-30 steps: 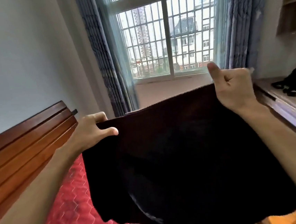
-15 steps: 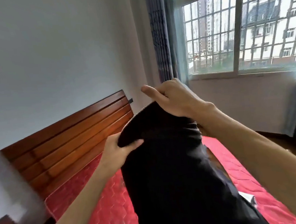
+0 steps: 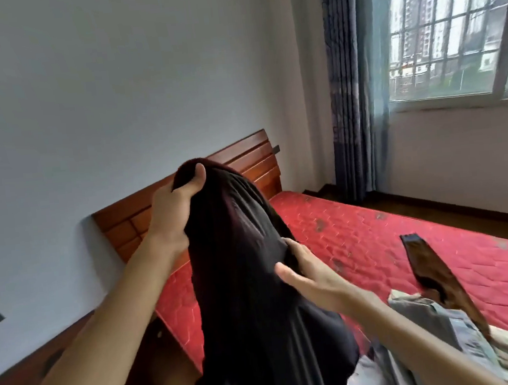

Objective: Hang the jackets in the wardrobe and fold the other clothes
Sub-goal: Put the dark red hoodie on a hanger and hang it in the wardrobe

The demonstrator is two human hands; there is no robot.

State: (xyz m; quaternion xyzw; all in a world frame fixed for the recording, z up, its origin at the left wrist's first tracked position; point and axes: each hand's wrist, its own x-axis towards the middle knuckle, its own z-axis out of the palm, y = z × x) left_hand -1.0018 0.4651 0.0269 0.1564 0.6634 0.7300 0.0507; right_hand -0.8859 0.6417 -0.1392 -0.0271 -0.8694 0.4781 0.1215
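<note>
While left hand [image 3: 172, 214] grips black garment [image 3: 250, 301] at top, right hand [image 3: 309, 275] rests flat on it w/ fingers straight.

Left hand [image 3: 176, 209] raised, fist gripping the top of the black garment [image 3: 249, 286]; right hand [image 3: 307, 275] lower, fingers extended against its side.

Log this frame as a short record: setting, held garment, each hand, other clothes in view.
setting: bedroom, red mattress, wooden headboard, barred window
held: black garment, bunched, hanging from its top
left: left hand grips the garment's top
right: right hand lower, fingers straight against the garment's side
other clothes: brown garment and pale grey clothes lying on the mattress
</note>
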